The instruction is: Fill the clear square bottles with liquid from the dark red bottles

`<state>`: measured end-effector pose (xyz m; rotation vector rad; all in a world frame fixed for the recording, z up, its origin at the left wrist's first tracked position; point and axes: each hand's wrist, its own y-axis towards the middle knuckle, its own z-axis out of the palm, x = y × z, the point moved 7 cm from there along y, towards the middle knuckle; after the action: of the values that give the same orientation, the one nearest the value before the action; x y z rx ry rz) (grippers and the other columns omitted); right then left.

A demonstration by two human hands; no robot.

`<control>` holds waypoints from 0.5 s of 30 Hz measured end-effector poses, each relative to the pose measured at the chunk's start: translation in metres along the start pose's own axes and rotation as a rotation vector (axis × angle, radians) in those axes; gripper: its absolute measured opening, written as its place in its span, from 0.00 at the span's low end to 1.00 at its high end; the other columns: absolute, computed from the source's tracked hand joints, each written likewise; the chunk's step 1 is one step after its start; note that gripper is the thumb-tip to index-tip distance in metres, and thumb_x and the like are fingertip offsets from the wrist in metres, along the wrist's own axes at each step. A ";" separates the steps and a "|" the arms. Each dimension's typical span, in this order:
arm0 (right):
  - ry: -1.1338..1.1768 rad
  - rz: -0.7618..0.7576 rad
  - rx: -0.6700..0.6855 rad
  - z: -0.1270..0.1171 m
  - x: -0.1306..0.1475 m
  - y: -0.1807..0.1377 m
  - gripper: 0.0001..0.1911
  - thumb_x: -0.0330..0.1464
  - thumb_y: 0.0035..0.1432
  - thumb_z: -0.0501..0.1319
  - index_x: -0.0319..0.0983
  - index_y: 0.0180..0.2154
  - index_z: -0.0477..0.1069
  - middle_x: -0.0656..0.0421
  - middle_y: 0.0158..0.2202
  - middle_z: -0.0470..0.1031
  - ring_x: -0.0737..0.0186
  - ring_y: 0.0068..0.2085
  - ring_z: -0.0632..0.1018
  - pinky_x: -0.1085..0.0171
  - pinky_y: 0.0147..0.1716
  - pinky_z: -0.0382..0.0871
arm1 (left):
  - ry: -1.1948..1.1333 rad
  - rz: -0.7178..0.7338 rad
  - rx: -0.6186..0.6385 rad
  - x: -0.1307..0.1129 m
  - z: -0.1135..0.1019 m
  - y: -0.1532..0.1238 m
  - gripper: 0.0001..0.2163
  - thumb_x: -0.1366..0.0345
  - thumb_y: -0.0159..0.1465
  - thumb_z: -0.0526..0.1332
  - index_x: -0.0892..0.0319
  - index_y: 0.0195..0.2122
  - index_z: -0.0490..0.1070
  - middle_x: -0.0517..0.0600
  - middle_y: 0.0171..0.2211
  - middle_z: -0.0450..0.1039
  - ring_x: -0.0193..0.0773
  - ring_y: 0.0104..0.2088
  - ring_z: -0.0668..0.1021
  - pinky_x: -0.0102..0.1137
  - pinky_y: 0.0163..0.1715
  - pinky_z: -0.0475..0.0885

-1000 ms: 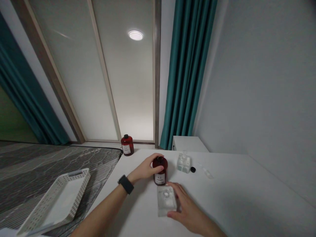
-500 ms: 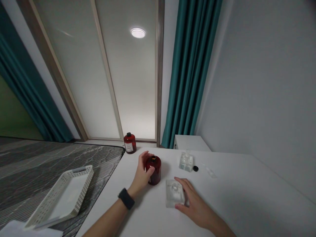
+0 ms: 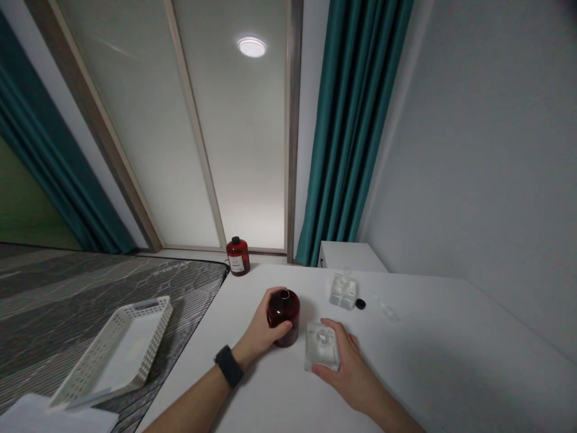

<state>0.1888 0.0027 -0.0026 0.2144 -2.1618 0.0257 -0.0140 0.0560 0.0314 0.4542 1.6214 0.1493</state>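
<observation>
My left hand point(image 3: 262, 328) is wrapped around a dark red bottle point(image 3: 285, 313) that stands upright and uncapped on the white table point(image 3: 428, 355). Just right of it, my right hand point(image 3: 345, 370) grips a clear square glass bottle point(image 3: 321, 347) resting on the table, close beside the red one. A black watch point(image 3: 228, 365) is on my left wrist.
Farther back on the table stand a second clear glass bottle point(image 3: 342, 290), a small black cap point(image 3: 360, 304) and a clear dropper-like piece point(image 3: 387, 310). Another red bottle with a black cap point(image 3: 237, 256) stands by the window. A white perforated tray point(image 3: 115, 352) lies on the grey bed to the left.
My left hand shifted the red bottle a little left and turned it, so its label no longer faces me. My right hand slid the clear bottle closer to the red one.
</observation>
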 end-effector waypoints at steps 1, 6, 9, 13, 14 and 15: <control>-0.025 0.006 -0.010 0.000 -0.002 0.001 0.39 0.31 0.46 0.68 0.44 0.60 0.62 0.53 0.60 0.70 0.42 0.60 0.69 0.46 0.61 0.61 | -0.031 -0.012 -0.014 0.002 0.003 -0.003 0.36 0.50 0.50 0.73 0.57 0.56 0.61 0.56 0.51 0.70 0.52 0.51 0.75 0.44 0.54 0.70; -0.100 0.000 -0.056 0.000 -0.005 0.005 0.44 0.32 0.44 0.70 0.44 0.63 0.59 0.52 0.59 0.72 0.39 0.59 0.71 0.44 0.60 0.60 | -0.072 -0.046 -0.101 0.004 0.016 -0.009 0.37 0.57 0.45 0.75 0.56 0.53 0.61 0.54 0.49 0.71 0.50 0.48 0.76 0.43 0.51 0.71; -0.115 0.002 -0.065 -0.002 -0.001 0.005 0.45 0.32 0.42 0.71 0.44 0.62 0.59 0.52 0.58 0.73 0.39 0.59 0.72 0.43 0.60 0.58 | -0.012 -0.040 -0.088 0.000 0.020 -0.008 0.29 0.61 0.50 0.71 0.57 0.52 0.63 0.54 0.48 0.72 0.50 0.48 0.76 0.44 0.52 0.72; -0.111 0.049 -0.045 -0.005 0.001 0.004 0.38 0.34 0.41 0.72 0.43 0.56 0.64 0.53 0.53 0.76 0.39 0.57 0.73 0.45 0.58 0.61 | 0.036 0.006 -0.095 -0.004 0.020 -0.009 0.31 0.61 0.51 0.70 0.58 0.55 0.62 0.56 0.52 0.70 0.51 0.52 0.75 0.45 0.56 0.69; -0.103 0.069 -0.048 -0.006 0.000 0.004 0.36 0.34 0.41 0.72 0.43 0.54 0.65 0.53 0.51 0.77 0.39 0.57 0.73 0.45 0.57 0.62 | 0.042 0.008 -0.094 -0.004 0.021 -0.010 0.32 0.61 0.50 0.71 0.58 0.56 0.62 0.56 0.52 0.70 0.52 0.52 0.75 0.45 0.56 0.69; -0.086 0.087 -0.060 -0.007 -0.002 0.003 0.34 0.34 0.41 0.72 0.42 0.52 0.66 0.53 0.50 0.78 0.39 0.56 0.73 0.46 0.56 0.64 | 0.051 0.006 -0.091 -0.004 0.022 -0.011 0.33 0.60 0.50 0.72 0.58 0.56 0.62 0.56 0.52 0.70 0.52 0.53 0.74 0.46 0.56 0.69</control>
<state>0.1947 0.0070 -0.0001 0.0886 -2.2533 0.0016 0.0054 0.0411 0.0286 0.3881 1.6558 0.2400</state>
